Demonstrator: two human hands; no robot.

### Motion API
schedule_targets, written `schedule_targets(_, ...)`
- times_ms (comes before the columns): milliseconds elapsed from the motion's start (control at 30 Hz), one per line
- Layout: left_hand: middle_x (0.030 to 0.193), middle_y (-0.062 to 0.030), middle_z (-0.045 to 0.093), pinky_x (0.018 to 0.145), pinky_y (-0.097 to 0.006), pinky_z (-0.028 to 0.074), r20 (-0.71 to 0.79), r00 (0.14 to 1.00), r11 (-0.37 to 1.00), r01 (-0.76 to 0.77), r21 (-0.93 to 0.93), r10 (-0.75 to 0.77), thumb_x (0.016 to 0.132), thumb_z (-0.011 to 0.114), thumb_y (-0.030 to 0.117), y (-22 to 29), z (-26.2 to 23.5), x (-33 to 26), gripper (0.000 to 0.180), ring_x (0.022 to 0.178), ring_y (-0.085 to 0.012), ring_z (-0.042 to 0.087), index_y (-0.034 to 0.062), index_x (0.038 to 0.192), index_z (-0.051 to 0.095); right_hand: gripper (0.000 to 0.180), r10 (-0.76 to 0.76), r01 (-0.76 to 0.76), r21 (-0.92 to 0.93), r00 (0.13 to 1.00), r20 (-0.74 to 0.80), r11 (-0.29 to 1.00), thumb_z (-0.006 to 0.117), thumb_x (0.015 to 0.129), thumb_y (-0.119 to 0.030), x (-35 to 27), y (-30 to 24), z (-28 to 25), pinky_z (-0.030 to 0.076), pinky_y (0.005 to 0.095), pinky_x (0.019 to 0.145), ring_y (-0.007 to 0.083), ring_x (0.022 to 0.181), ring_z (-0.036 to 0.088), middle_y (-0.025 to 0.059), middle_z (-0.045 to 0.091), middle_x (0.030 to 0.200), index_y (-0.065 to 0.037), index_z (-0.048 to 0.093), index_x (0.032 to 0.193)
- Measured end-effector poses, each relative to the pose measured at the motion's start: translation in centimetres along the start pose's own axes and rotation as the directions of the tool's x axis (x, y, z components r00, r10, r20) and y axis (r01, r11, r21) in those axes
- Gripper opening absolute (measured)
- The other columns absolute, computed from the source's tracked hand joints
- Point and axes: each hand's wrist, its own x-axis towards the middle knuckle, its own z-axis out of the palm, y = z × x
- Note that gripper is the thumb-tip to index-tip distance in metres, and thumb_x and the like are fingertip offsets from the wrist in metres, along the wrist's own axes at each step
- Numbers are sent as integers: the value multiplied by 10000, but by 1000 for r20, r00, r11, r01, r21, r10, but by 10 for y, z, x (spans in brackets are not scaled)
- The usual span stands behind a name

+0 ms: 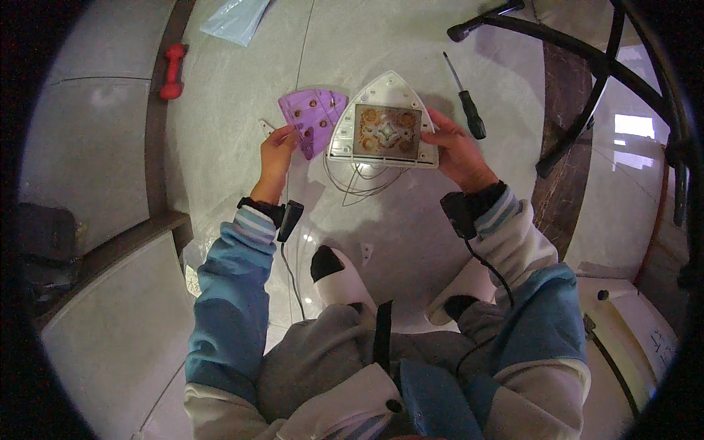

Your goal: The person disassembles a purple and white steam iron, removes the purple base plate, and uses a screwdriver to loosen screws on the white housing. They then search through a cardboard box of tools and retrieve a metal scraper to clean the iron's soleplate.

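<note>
White housing (383, 94): located ahead of the person, above or on the floor (242, 132) (which cannot be told), point directed away, straight edge toward the person. A brown-stained rectangular plate (387, 132) sits inside its rim. The right hand (460, 152) grips the housing's right edge. Purple panel (314, 117): immediately left of the housing; the two edges meet in view, contact uncertain. The left hand (277, 152) pinches the panel's left edge.

Looped cable (352, 192): extends past the housing's near edge. Floor lies between these loops and the slippers (343, 280), giving room toward the person. Room to the right is limited by the screwdriver (468, 104), near the right hand, then by the dark floor strip (561, 139) and black chair base (561, 42). The left side is wider, reaching to the red dumbbell (173, 72).

Count: housing, one; plate, one; panel, one; screwdriver, one; dumbbell, one; slippers, two; blue plastic bag (236, 20) at the far edge, one.
</note>
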Motion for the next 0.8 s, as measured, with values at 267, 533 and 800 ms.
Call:
schedule_targets(267, 993, -15, 622, 814, -240, 423, 340, 940, 988, 47, -145, 5, 899, 581, 204, 75, 28, -55, 278, 924, -86, 547, 45, 1128, 589, 530, -52, 53, -10, 994, 101, 999, 466, 832, 61, 1, -3, 5, 412, 352, 979, 211, 1170, 494, 80, 506, 1290, -47, 402, 1347)
schedule_targets(533, 999, 1, 620, 822, -224, 421, 450, 891, 983, 33, -183, 54, 886, 589, 149, 97, 47, -66, 277, 916, -74, 552, 31, 1136, 579, 539, -39, 43, -33, 991, 130, 999, 472, 833, 63, -4, -11, 10, 405, 345, 981, 209, 1179, 487, 79, 500, 1300, -47, 394, 1354)
schedule_targets(800, 1044, -20, 628, 834, -242, 441, 455, 890, 975, 111, -191, -12, 844, 641, 140, 105, 63, -67, 341, 931, -92, 568, 24, 1158, 574, 528, 14, -12, -17, 992, 123, 1000, 467, 831, 71, -3, -11, 11, 387, 332, 995, 198, 1183, 482, 75, 496, 1305, -36, 403, 1344)
